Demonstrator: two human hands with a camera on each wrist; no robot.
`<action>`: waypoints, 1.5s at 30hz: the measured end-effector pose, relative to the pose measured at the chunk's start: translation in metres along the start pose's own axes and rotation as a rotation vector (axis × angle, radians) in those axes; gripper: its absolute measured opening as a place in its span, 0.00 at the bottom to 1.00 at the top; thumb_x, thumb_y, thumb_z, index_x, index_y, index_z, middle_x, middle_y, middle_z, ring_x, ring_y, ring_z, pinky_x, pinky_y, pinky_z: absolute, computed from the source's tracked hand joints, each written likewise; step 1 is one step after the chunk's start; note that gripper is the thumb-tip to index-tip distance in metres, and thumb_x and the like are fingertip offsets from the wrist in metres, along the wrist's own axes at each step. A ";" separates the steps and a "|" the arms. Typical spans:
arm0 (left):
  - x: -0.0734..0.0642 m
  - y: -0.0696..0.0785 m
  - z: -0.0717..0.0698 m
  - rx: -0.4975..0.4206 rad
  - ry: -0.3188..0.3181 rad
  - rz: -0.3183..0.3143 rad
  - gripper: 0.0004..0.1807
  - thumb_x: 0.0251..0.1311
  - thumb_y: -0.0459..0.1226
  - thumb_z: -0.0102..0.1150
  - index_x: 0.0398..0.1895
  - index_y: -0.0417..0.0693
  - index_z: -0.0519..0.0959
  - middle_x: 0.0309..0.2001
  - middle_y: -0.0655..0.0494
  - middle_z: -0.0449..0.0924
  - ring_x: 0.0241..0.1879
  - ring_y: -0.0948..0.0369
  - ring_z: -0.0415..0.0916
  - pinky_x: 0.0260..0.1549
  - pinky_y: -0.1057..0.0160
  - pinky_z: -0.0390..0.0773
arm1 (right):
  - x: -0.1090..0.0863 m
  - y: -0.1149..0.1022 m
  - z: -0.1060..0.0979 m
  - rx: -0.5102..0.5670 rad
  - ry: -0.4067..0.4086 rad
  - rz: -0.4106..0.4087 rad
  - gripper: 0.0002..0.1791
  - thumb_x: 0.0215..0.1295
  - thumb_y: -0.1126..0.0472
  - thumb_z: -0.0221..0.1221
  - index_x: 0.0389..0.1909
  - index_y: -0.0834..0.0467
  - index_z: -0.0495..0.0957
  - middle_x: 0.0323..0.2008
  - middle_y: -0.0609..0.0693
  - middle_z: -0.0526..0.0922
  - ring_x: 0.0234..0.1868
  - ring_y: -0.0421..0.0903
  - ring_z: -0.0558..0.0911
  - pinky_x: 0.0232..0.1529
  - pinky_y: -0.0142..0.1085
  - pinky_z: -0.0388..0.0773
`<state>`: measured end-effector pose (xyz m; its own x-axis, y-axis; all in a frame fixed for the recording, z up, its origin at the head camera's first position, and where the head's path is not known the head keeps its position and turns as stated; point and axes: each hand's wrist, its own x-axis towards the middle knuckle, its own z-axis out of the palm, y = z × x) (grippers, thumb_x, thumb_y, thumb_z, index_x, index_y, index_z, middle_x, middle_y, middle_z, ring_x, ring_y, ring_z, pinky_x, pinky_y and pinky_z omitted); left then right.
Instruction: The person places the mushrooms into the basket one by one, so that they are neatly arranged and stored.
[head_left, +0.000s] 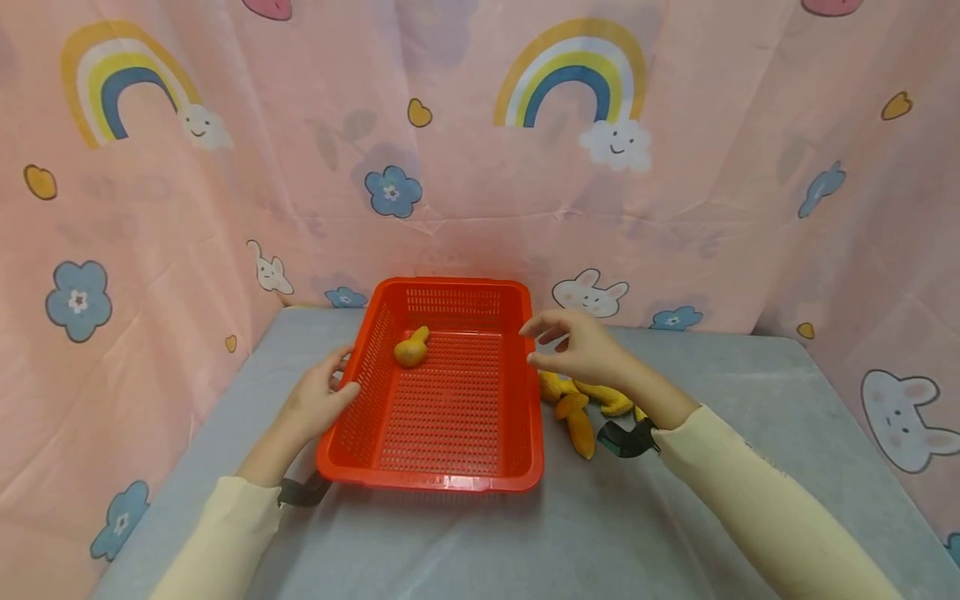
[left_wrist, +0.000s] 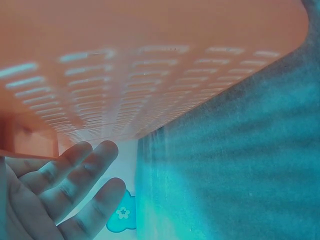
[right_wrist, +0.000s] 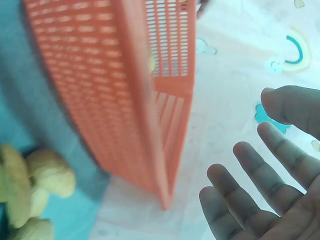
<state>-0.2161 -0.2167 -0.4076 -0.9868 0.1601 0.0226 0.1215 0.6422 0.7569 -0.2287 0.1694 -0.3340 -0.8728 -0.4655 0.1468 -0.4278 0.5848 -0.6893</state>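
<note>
A red slotted plastic basket (head_left: 521, 482) stands on the table. My left hand (head_left: 313, 402) holds its left rim, thumb over the edge; in the left wrist view the other fingers (left_wrist: 80, 177) extend below the rim along the outer wall. Inside the basket, toward the back left, lies one yellow mushroom-shaped piece (head_left: 411, 350). My right hand (head_left: 581, 343) hovers over the right rim with nothing in it, fingers spread and slightly bent. Several similar yellow-orange mushroom-shaped pieces (head_left: 576, 425) lie beside the basket's right wall, partly hidden under the right hand and forearm.
A grey cloth covers the table (head_left: 420, 550). Behind and at both sides hangs a pink curtain (head_left: 465, 100) with rainbows, flowers and rabbits. Dark wrist devices (head_left: 628, 440) sit below both wrists; the left one is close to the basket's front left corner.
</note>
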 end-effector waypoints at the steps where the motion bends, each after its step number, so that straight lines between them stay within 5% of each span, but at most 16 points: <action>1: 0.000 0.000 0.000 -0.001 0.000 -0.001 0.34 0.62 0.35 0.51 0.73 0.40 0.57 0.55 0.39 0.72 0.36 0.55 0.79 0.30 0.59 0.84 | -0.003 0.003 0.000 -0.005 0.003 0.003 0.18 0.57 0.62 0.66 0.49 0.59 0.79 0.49 0.55 0.82 0.48 0.55 0.81 0.48 0.48 0.81; 12: 0.000 -0.001 0.000 0.025 0.007 0.002 0.34 0.62 0.35 0.51 0.72 0.41 0.57 0.56 0.38 0.72 0.38 0.54 0.80 0.32 0.58 0.85 | -0.028 0.029 0.003 -0.051 -0.005 0.030 0.13 0.57 0.62 0.66 0.44 0.54 0.81 0.45 0.51 0.83 0.46 0.50 0.82 0.44 0.44 0.83; 24: 0.000 -0.002 0.001 0.036 0.019 0.020 0.34 0.62 0.35 0.51 0.72 0.40 0.57 0.55 0.38 0.73 0.38 0.53 0.80 0.32 0.58 0.84 | -0.045 0.058 0.019 -0.098 -0.044 0.030 0.13 0.56 0.64 0.66 0.43 0.59 0.81 0.45 0.55 0.84 0.45 0.56 0.80 0.47 0.52 0.82; 45: 0.001 -0.002 0.001 0.042 0.019 0.008 0.34 0.61 0.35 0.51 0.72 0.40 0.57 0.56 0.38 0.72 0.36 0.54 0.79 0.30 0.59 0.84 | -0.052 0.083 0.040 -0.265 -0.043 0.113 0.13 0.53 0.63 0.67 0.41 0.54 0.82 0.44 0.49 0.82 0.45 0.47 0.78 0.49 0.46 0.81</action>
<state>-0.2169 -0.2169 -0.4099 -0.9876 0.1514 0.0408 0.1331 0.6719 0.7286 -0.2088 0.2152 -0.4273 -0.9102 -0.4118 0.0450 -0.3795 0.7853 -0.4892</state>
